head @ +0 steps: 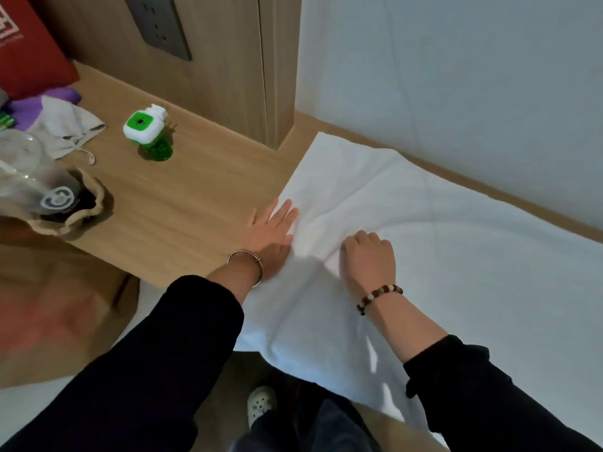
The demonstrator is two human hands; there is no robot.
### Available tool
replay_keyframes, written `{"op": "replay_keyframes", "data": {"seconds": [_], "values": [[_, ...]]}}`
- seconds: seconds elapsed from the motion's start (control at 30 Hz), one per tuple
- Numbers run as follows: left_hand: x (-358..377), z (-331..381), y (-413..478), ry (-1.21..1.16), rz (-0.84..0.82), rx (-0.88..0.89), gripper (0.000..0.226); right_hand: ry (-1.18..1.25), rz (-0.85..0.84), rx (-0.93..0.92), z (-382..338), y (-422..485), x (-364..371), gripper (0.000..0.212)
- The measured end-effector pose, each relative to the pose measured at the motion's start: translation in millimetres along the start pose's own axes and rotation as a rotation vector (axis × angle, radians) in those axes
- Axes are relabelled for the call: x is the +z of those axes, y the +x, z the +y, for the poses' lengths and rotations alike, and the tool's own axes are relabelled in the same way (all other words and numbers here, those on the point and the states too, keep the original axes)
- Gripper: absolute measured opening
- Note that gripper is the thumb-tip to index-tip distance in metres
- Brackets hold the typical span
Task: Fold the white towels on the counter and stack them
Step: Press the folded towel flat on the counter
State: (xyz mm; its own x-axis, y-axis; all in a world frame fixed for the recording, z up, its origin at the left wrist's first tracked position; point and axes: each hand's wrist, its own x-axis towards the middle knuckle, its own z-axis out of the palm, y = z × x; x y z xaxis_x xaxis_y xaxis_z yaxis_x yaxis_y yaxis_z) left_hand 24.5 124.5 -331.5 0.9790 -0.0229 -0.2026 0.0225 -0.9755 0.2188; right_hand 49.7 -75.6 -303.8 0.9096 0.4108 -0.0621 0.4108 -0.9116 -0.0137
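Note:
A large white towel (456, 243) lies spread over the wooden counter (182, 203), with its near edge hanging off the front. My left hand (272, 230) lies flat with straight fingers on the towel's left edge, partly on the wood. My right hand (368, 256) rests on the towel a little to the right, fingers curled under, and the cloth bunches into a ridge around it. Whether those fingers pinch the cloth is hidden. No other towel or stack shows.
On the counter's left stand a green and white plug-in device (145, 132), a crumpled grey cloth pouch (65, 128), a clear glass item (19, 171) and a beige bag (71, 203). A red bag (26, 50) leans at the back left. A white wall (456, 76) backs the towel.

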Motion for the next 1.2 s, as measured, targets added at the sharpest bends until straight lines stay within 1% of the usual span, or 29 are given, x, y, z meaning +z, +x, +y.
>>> {"op": "replay_keyframes", "data": {"seconds": [0.07, 0.17, 0.27, 0.33, 0.4, 0.47, 0.5, 0.57, 0.6, 0.63, 0.67, 0.7, 0.73, 0.77, 0.83, 0.9, 0.97, 1.03, 1.13, 1.2], "values": [[2, -1, 2, 0.025, -0.009, -0.016, 0.055, -0.08, -0.035, -0.025, 1, 9, -1, 0.016], [3, -1, 5, 0.054, -0.013, -0.016, 0.056, -0.187, -0.113, -0.115, 3, 19, -2, 0.009], [3, -2, 3, 0.046, 0.019, 0.002, 0.055, -0.266, -0.15, -0.18, 3, 21, -6, 0.016], [3, -2, 0, 0.042, 0.037, 0.012, 0.055, -0.258, -0.159, -0.197, 11, 19, -10, 0.017], [3, -2, -1, 0.03, 0.034, 0.011, 0.054, -0.237, -0.199, -0.144, 25, 12, -14, 0.017], [3, -1, -1, 0.039, 0.038, 0.004, 0.055, -0.175, -0.171, -0.069, 37, 0, -17, 0.017], [3, -1, -1, 0.048, 0.043, 0.003, 0.055, -0.101, -0.104, -0.035, 40, -8, -15, 0.016], [3, 0, -1, 0.053, 0.05, 0.01, 0.056, 0.105, 0.095, 0.064, 37, -25, -8, 0.015], [4, 0, -2, 0.05, 0.05, 0.011, 0.056, 0.202, 0.184, 0.157, 36, -33, -4, 0.016], [4, 0, -2, 0.051, 0.051, 0.011, 0.057, 0.265, 0.232, 0.272, 36, -39, 1, 0.017], [4, 0, -2, 0.065, 0.055, 0.013, 0.057, 0.28, 0.217, 0.392, 36, -44, 5, 0.02], [4, 0, -2, 0.096, 0.061, 0.022, 0.058, 0.25, 0.157, 0.492, 37, -47, 9, 0.025], [4, 1, -2, 0.14, 0.07, 0.044, 0.058, 0.213, 0.102, 0.556, 38, -49, 14, 0.031], [3, 1, -2, 0.186, 0.083, 0.084, 0.058, 0.209, 0.087, 0.597, 40, -49, 18, 0.035], [4, 2, -3, 0.242, 0.094, 0.192, 0.059, 0.324, 0.125, 0.708, 41, -42, 17, 0.039], [5, 1, -1, 0.224, 0.073, 0.238, 0.06, 0.416, 0.117, 0.829, 47, -30, 14, 0.039], [5, 1, 1, 0.192, 0.055, 0.233, 0.061, 0.35, 0.04, 0.847, 54, -19, 11, 0.035], [5, 0, 1, 0.194, 0.052, 0.23, 0.062, 0.233, -0.012, 0.782, 56, -14, 9, 0.026], [4, 0, 2, 0.211, 0.05, 0.23, 0.061, 0.174, -0.027, 0.71, 60, -11, 12, 0.011], [4, 0, 2, 0.195, 0.053, 0.222, 0.061, 0.155, -0.028, 0.702, 67, -12, 9, 0.01]]}}
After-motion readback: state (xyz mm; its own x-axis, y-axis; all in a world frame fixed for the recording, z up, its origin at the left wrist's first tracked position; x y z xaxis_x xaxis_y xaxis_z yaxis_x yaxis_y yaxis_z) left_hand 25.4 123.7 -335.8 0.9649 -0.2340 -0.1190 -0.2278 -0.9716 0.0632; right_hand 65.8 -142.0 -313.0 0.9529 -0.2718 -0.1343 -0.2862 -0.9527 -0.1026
